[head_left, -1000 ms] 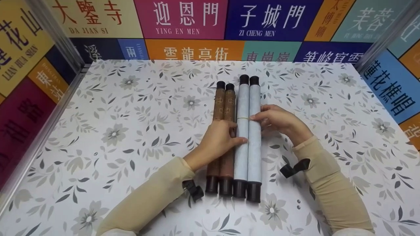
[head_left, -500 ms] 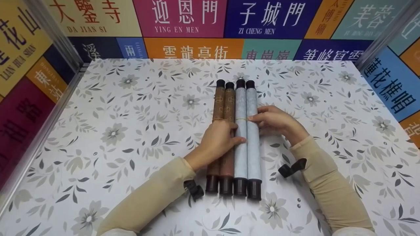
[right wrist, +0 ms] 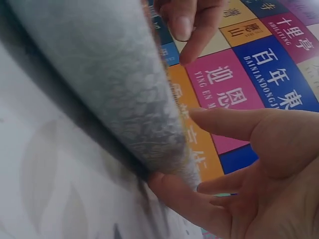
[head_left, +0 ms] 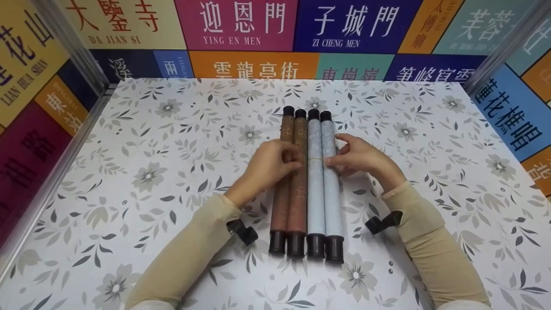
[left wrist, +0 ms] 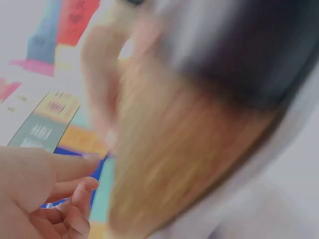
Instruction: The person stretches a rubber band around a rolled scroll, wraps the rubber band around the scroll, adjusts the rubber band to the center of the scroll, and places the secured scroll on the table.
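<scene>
Two brown patterned rolled scrolls (head_left: 297, 206) with dark end knobs lie side by side on the table. Against their right side lie two pale blue-grey scrolls (head_left: 325, 206), with a thin yellow band (head_left: 315, 159) around their middle. My left hand (head_left: 273, 161) is over the brown pair, fingers loosely bent with nothing between them; in the left wrist view a brown scroll (left wrist: 174, 159) looms blurred beside it. My right hand (head_left: 357, 157) is at the right pale scroll, thumb at its top near the band and fingers spread along its outer side; one fingertip reaches its lower edge (right wrist: 149, 144).
A white floral cloth (head_left: 150, 215) covers the table. Panels with large Chinese lettering (head_left: 241, 26) stand along the back and both sides. A dark strap-like device (head_left: 243, 231) is on the left wrist, another (head_left: 383, 221) on the right.
The pale scrolls have shifted left, their far ends drawn nearer, level with the brown ones. My left hand has lifted off the scrolls and moved up-left; the right followed the pale pair left.
</scene>
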### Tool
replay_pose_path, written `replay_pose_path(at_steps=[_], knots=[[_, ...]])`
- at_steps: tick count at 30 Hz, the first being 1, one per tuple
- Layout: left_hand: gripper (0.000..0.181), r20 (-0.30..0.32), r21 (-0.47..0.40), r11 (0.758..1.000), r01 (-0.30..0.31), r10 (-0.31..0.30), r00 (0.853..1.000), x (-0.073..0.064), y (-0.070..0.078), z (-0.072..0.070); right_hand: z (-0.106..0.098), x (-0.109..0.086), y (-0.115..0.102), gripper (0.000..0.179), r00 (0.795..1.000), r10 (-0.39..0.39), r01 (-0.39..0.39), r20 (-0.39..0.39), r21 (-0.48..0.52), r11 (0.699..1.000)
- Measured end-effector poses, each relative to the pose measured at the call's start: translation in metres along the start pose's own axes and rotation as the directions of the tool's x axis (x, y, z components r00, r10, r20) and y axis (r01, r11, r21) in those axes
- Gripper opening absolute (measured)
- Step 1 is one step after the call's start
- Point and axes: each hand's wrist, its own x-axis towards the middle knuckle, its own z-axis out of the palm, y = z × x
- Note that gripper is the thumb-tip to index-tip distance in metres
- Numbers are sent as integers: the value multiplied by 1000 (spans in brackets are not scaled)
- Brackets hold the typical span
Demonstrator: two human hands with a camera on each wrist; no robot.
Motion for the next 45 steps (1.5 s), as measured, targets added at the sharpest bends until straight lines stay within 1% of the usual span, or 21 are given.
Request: replay_pose_path(at_steps=[2, 3, 4, 5, 6, 8, 10, 12, 14, 18, 21, 25, 28, 32, 36, 38, 40, 42, 43, 45], knots=[[50, 1, 57, 996, 74, -74, 997, 3, -8, -10, -1, -2, 0, 96, 1000, -19, 19, 20, -5, 1000], [58, 19, 71, 991, 110, -112, 994, 4, -11, -14, -1, -3, -1, 96, 999, -24, 25, 25, -12, 1000], [65, 49, 73, 987, 144, -148, 988, 4, -14, -17, -1, -4, -1, 96, 999, -28, 29, 28, -17, 999], [71, 90, 56, 984, 171, -175, 980, 5, -17, -19, -1, -4, -1, 96, 999, -33, 33, 31, -22, 999], [75, 127, 35, 982, 188, -191, 973, 5, -19, -20, -1, -4, -1, 95, 999, -35, 36, 32, -27, 999], [77, 185, -22, 978, 209, -201, 962, 6, -22, -20, 0, -4, -1, 94, 999, -42, 43, 28, -36, 998], [75, 218, -77, 973, 217, -195, 956, 6, -23, -20, 1, -4, -1, 93, 999, -45, 46, 19, -38, 998], [72, 222, -98, 973, 210, -184, 958, 6, -24, -18, 2, -3, -2, 93, 999, -42, 42, 9, -34, 999], [71, 225, -117, 970, 215, -185, 957, 6, -24, -17, 2, -3, -2, 92, 999, -35, 35, 1, -24, 999], [69, 223, -124, 967, 222, -191, 956, 6, -23, -16, 2, -2, -1, 91, 1000, -27, 27, -7, 2, 1000], [70, 226, -119, 964, 236, -205, 952, 6, -23, -15, 3, -2, 0, 89, 999, -34, 34, -12, 33, 999], [73, 217, -92, 962, 256, -232, 948, 5, -21, -15, 4, -1, 1, 86, 998, -57, 58, -17, 71, 996], [76, 202, -72, 962, 263, -245, 948, 5, -21, -15, 5, 1, 2, 84, 997, -71, 73, -22, 76, 994], [77, 200, -66, 961, 268, -250, 947, 5, -23, -14, 6, 3, 1, 83, 996, -87, 87, -23, 32, 996], [77, 223, -62, 963, 263, -243, 944, 5, -24, -16, 6, 4, 1, 82, 994, -107, 107, -13, -34, 994], [78, 214, -32, 971, 235, -223, 951, 4, -24, -18, 6, 4, 1, 81, 993, -115, 114, -11, -71, 991], [80, 185, 32, 982, 188, -190, 964, 3, -21, -20, 6, 2, 1, 78, 991, -130, 126, -22, -131, 983], [82, 131, 132, 982, 135, -153, 980, 1, -16, -23, 7, -1, -2, 75, 985, -165, 148, -51, -237, 960], [82, 105, 180, 977, 113, -133, 985, 0, -14, -24, 8, -3, -3, 73, 980, -184, 156, -70, -299, 941], [84, 66, 268, 960, 79, -100, 993, -3, -6, -27, 11, -10, -9, 71, 969, -222, 157, -112, -416, 896]])
